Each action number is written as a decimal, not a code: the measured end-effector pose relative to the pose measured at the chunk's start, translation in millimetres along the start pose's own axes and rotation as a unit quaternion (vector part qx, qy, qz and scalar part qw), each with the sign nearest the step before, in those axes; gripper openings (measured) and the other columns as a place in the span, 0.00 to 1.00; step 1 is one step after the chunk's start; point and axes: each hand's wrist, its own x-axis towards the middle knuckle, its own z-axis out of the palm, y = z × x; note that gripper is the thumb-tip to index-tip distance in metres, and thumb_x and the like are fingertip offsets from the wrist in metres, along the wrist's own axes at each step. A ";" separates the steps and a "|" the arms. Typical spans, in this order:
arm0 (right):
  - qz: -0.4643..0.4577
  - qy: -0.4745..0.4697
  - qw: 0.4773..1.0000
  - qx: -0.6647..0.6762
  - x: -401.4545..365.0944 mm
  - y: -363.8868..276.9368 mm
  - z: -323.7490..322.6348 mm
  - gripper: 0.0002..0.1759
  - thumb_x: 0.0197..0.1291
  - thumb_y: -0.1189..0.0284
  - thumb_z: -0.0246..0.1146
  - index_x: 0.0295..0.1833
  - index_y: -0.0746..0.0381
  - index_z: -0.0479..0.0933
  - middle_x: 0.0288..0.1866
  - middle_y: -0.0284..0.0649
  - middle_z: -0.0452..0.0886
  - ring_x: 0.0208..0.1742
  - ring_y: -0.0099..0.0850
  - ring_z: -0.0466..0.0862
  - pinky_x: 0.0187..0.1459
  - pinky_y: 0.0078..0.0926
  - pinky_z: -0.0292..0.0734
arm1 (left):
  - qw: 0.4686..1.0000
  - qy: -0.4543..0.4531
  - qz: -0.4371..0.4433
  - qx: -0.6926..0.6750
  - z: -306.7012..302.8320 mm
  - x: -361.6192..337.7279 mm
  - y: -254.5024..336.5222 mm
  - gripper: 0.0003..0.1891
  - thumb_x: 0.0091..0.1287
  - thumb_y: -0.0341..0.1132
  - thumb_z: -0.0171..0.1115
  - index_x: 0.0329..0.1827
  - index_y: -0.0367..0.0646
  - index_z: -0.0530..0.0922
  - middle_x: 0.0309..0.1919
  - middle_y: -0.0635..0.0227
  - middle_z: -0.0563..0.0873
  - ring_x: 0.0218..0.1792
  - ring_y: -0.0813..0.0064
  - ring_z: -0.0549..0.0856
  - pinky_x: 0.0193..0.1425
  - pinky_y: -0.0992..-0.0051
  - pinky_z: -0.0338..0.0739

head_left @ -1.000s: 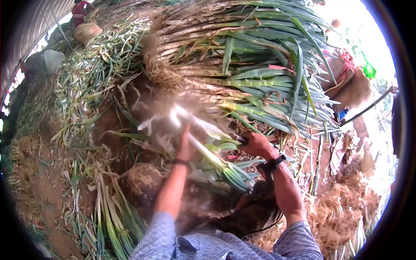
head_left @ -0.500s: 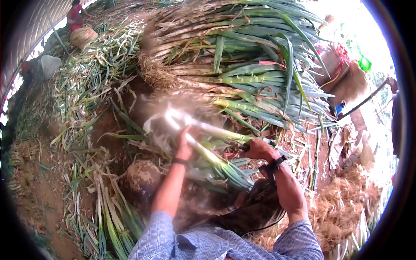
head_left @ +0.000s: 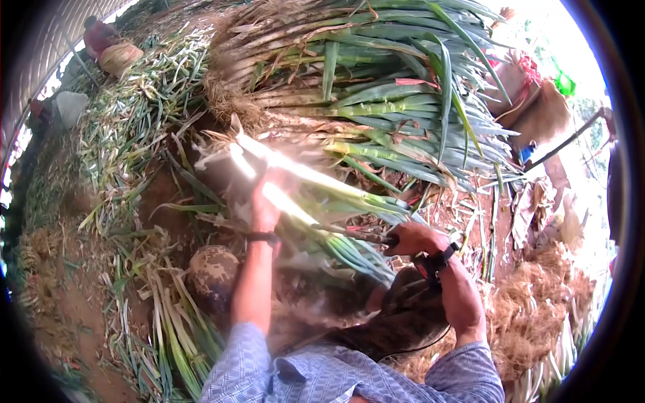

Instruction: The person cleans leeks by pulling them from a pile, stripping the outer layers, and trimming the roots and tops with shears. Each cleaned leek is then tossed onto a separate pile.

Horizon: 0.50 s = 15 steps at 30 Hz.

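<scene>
My left hand (head_left: 269, 198) is closed around the white stalks of a few green onions (head_left: 336, 191), whose green leaves point to the lower right. My right hand (head_left: 418, 240) grips the dark handle of a knife (head_left: 356, 235), its blade lying across the green part of the stalks. Beyond them a big pile of green onions (head_left: 390, 111) lies with roots to the left and leaves to the right. Pale haze or blur covers the area around my left hand.
Trimmed green onions (head_left: 171, 329) lie at the lower left, cut roots (head_left: 537, 309) at the lower right. Leaf scraps (head_left: 127, 141) cover the ground at the left. Another person (head_left: 99, 37) sits at the top left. Sacks (head_left: 544, 121) stand at the right.
My left hand and the held stalks have moved up and to the left. My right hand has shifted slightly right, and the knife blade now shows.
</scene>
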 end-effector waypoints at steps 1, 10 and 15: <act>0.012 -0.003 1.000 -0.013 0.4 2.7 2.7 0.23 0.53 0.51 0.67 0.47 0.56 0.85 0.40 0.47 0.86 0.43 0.46 0.85 0.48 0.42 0.79 | 1.000 -0.010 0.002 -0.002 -3.1 4.6 4.5 0.23 0.69 0.49 0.60 0.55 0.38 0.77 0.59 0.55 0.78 0.67 0.60 0.72 0.69 0.45 0.70; -0.052 0.174 0.983 -0.038 7.6 -1.3 20.9 0.20 0.54 0.52 0.67 0.40 0.58 0.85 0.33 0.48 0.85 0.36 0.48 0.84 0.41 0.45 0.79 | 0.999 -0.014 -0.033 -0.035 -2.4 3.4 5.3 0.32 0.67 0.50 0.62 0.63 0.31 0.68 0.57 0.48 0.74 0.64 0.51 0.72 0.70 0.43 0.69; -0.109 0.195 0.971 -0.080 29.7 -21.8 24.3 0.17 0.54 0.56 0.66 0.39 0.59 0.83 0.31 0.48 0.84 0.35 0.49 0.84 0.37 0.46 0.79 | 0.998 -0.025 -0.029 -0.054 11.2 -2.8 2.3 0.38 0.69 0.59 0.57 0.62 0.29 0.67 0.57 0.46 0.74 0.62 0.48 0.73 0.69 0.43 0.70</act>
